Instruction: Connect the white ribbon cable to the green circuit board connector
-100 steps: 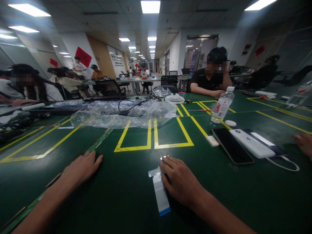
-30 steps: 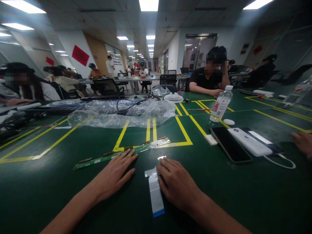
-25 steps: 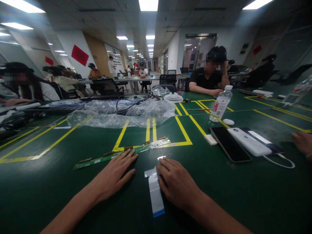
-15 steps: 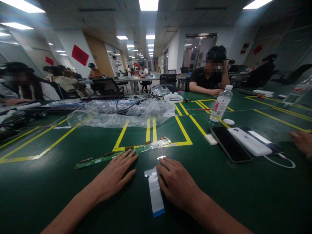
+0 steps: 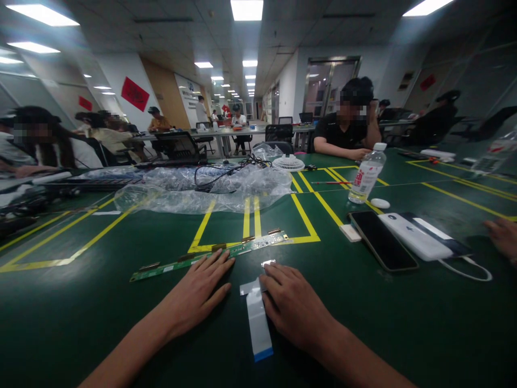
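Note:
A long, narrow green circuit board (image 5: 258, 243) lies aslant on the green table, with several brown flex tabs along its far edge. My left hand (image 5: 208, 283) rests flat with its fingers stretched out, the fingertips touching the board's near edge. To its right, my right hand (image 5: 297, 304) has its fingers bent close together over the upper part of a white flat ribbon cable (image 5: 259, 326). The cable's blue end points toward me. A small shiny end piece (image 5: 268, 263) shows just beyond the right fingertips; the part under the fingers is hidden.
Crumpled clear plastic wrap (image 5: 210, 188) with black cables lies beyond the board. On the right are a dark phone (image 5: 382, 240), a white phone-shaped item (image 5: 416, 235) with a white cable, and a bottle (image 5: 367, 175). A person (image 5: 347, 129) sits opposite; another person's hand (image 5: 503, 237) is at right.
My left hand and the circuit board have shifted slightly to the right. The right hand and the ribbon cable look nearly unchanged.

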Motion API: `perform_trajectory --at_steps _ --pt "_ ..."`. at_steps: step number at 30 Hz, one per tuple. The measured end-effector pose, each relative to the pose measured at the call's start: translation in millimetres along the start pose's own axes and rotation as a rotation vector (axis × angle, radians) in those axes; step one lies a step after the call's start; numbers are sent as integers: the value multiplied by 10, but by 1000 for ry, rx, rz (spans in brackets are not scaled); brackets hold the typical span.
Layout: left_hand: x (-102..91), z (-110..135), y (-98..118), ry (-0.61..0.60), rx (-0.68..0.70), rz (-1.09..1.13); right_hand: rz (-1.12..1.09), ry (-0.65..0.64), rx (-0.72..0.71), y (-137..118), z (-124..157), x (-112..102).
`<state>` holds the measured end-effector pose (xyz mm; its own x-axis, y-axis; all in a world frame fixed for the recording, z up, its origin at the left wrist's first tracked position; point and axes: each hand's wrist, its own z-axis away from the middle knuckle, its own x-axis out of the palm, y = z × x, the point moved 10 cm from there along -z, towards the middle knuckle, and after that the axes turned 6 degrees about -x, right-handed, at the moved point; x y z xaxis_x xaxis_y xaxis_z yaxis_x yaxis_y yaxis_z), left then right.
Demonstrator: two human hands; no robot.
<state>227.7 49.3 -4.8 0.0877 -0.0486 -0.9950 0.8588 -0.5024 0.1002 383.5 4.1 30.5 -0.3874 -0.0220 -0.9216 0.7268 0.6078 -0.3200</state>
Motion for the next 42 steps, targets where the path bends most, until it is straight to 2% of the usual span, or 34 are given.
perform_trajectory --at_steps 18,26,33,42 --pt "9 -41 435 19 127 19 36 11 29 -72 -19 126" --pt "2 -32 457 8 133 -8 34 -11 39 -69 -15 207" --pt "-1 -29 458 22 144 21 16 -8 16 -51 -13 183" --pt "37 -40 443 -25 116 -6 27 -19 43 -54 -20 235"
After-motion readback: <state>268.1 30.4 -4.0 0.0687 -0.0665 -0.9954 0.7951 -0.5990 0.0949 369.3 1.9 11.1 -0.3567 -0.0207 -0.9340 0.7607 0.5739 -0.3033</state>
